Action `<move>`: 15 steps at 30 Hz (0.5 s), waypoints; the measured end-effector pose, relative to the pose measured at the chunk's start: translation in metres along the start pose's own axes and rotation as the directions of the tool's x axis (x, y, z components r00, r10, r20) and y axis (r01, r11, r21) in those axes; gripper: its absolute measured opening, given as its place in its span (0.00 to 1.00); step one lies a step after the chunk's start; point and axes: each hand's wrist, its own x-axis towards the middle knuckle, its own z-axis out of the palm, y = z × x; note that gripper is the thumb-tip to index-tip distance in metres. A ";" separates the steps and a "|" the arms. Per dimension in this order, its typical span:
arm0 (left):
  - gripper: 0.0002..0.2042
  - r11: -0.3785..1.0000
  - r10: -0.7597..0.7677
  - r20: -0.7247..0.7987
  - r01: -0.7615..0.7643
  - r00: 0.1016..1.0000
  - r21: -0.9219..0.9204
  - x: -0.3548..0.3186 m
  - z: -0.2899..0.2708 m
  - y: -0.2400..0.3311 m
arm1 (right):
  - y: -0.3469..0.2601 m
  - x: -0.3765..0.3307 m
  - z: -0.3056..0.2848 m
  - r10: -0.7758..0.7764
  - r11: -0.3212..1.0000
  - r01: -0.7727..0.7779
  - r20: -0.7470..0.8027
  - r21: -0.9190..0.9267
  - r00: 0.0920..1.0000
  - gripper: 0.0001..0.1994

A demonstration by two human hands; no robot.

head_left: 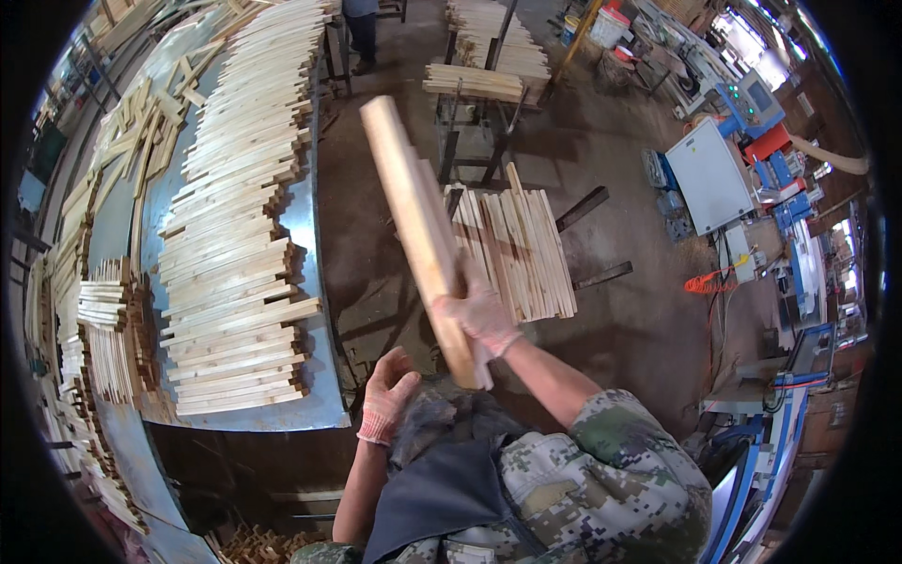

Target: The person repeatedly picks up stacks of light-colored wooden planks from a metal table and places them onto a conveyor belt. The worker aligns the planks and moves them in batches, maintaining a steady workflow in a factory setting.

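Strips (409, 202) slant across the centre of the frame, clasped in the right hand (477, 315), whose thumb presses their left side. Its forearm angles in from the lower right, elbow bent outward. The left hand (387, 395), at lower centre, is raised and half curled, thumb apart from the fingers, nothing visible in it.

Blur and overlap make the held strips hard to count: at least two. The right fingers are mostly hidden behind them, and they cover the left edge of one pile (531, 249) just beyond. Two bars (601, 274) jut from that pile's right. One long row (235, 244), too many pieces to count, covers one table (326, 376) at left. One person (361, 33) is cut off by the top edge.
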 end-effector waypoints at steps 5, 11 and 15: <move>0.28 0.992 -0.123 -0.135 0.122 0.983 -0.018 0.011 0.006 -0.043 | 0.115 0.013 -0.163 0.040 0.929 -0.169 -0.366 -0.329 0.930 0.58; 0.26 0.921 -0.295 -0.359 0.364 0.885 0.141 -0.011 0.004 -0.086 | 0.217 0.052 -0.248 0.359 0.634 -0.597 -0.497 -0.491 0.790 0.58; 0.28 0.866 -0.419 -0.465 0.497 0.780 0.054 -0.035 0.003 -0.121 | 0.267 0.086 -0.253 0.391 0.644 -0.597 -0.464 -0.479 0.795 0.57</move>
